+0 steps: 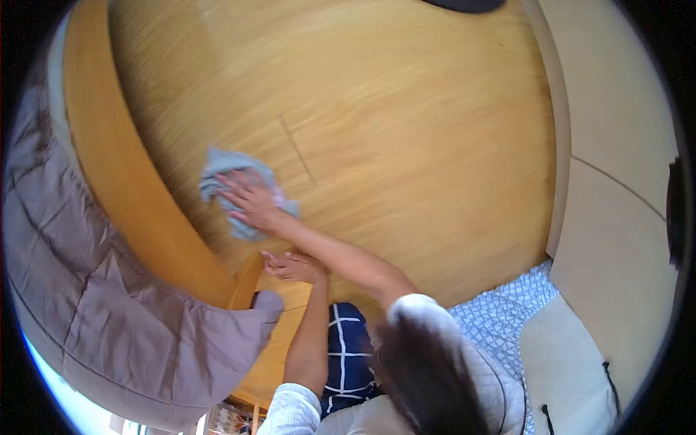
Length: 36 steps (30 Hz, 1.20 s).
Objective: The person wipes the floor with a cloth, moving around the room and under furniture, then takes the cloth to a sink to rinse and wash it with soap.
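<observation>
A light blue-grey cloth (246, 161) lies crumpled on the wooden floor. My right hand (250, 201) presses flat on top of it, fingers spread, with the right forearm reaching across in front of the left. Just below, my left hand (296, 268) is at the corner of the wooden bed frame (156, 196), its fingers partly stretched out and apart, with no object showing in them. The fingertips are right by the frame's end post (248, 279).
A mauve quilted bedcover (138, 312) hangs over the frame on the left. Beige panels (616, 109) stand along the right side. Blue-and-white patterned fabric (500, 312) lies at lower right. A dark rounded object (467, 3) sits at the top edge of the wooden floor (413, 145).
</observation>
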{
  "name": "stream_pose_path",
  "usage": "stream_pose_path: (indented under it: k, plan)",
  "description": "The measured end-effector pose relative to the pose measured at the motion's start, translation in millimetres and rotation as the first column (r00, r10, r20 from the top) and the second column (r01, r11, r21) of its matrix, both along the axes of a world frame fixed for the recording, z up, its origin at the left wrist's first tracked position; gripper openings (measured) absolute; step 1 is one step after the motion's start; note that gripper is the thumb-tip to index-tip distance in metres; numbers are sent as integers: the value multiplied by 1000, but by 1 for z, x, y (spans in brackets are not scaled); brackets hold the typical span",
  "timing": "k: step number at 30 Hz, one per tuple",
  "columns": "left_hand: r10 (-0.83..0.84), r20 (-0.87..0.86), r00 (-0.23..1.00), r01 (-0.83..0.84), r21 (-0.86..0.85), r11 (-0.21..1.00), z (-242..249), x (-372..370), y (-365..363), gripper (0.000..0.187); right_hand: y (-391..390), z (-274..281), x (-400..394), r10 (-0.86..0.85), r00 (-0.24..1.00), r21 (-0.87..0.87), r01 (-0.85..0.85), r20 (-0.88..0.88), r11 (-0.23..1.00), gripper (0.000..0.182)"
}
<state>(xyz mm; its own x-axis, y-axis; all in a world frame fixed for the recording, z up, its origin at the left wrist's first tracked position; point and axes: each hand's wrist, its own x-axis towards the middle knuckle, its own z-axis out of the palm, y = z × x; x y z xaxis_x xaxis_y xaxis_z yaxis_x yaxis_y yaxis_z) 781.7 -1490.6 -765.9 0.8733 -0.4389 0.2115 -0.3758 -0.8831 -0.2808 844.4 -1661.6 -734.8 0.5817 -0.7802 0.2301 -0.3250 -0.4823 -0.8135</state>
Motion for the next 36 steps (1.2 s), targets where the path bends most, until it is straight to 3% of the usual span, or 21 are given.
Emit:
stream_pose_path:
  k: [2,3,6,9,11,14,15,16,17,18,20,22,23,24,26,27,28,30,31,32,36]
  plan:
    - [-39,-70,997,23,-215,976,2,-1,10,50,13,-4,-112,-98,980,110,118,-171,987,60]
    - [-27,-61,998,16,-164,986,5,3,10,51,0,1,-174,-139,946,135,185,-294,974,62]
    - [-1,-43,999,-4,-126,992,-6,22,21,51,-40,5,-345,-518,604,-242,481,-605,843,65]
    - [-46,-68,997,30,-211,977,-23,23,25,49,-41,-18,-528,-800,319,-494,653,-508,574,58]
    - [-35,-127,991,8,-200,980,-9,14,15,50,40,-19,-602,-845,119,-465,791,-521,398,55]
    - [-5,-66,998,-8,-202,979,-10,15,13,49,195,-32,-580,-715,-149,-443,863,-683,244,62]
    - [-39,-49,998,27,-213,977,-9,17,11,49,231,-46,-538,-649,-166,-468,822,-742,324,70]
    - [-76,-31,997,67,-222,973,-7,18,11,49,239,-33,-477,-604,39,-309,832,-796,461,74]
    - [-116,-15,993,110,-218,970,-3,20,13,49,203,1,-420,-292,268,3,740,-918,673,76]
    - [-123,-29,992,114,-205,972,7,17,9,49,163,37,-362,47,490,363,575,-871,733,79]
    - [-125,-50,991,113,-188,976,24,5,-5,50,70,35,-313,-81,790,20,117,-608,993,70]
    - [-33,-63,997,22,-175,984,5,13,2,50,-37,22,-300,-124,892,-110,84,-435,990,70]
    - [5,-72,997,-17,-160,987,-1,15,10,50,-93,10,-306,-116,890,-153,52,-442,987,66]
    - [-12,-55,998,4,-149,989,3,11,11,50,-140,2,-320,-306,872,-252,220,-382,942,61]
    - [-48,-24,999,44,-150,988,8,3,1,51,-222,-9,-376,-613,694,-443,446,-377,778,64]
    - [-47,-31,998,42,-149,988,4,4,1,52,-239,9,-414,-665,652,-314,587,-363,746,64]
    - [-53,-42,998,46,-136,990,1,11,7,53,-243,-1,-446,-794,500,-403,685,-346,607,55]
    - [-35,-62,997,32,-41,999,1,25,15,55,-209,-11,-524,-849,319,-588,616,-422,524,55]
    - [-6,-67,998,8,33,999,1,28,14,55,-176,-21,-572,-772,240,-538,596,-589,596,63]
    - [23,-66,998,-16,105,994,-1,28,13,56,-131,-16,-600,-842,322,-549,647,-433,529,61]
    - [-42,34,999,43,-39,998,-12,36,16,46,74,-13,-692,-782,121,-407,799,-611,442,58]
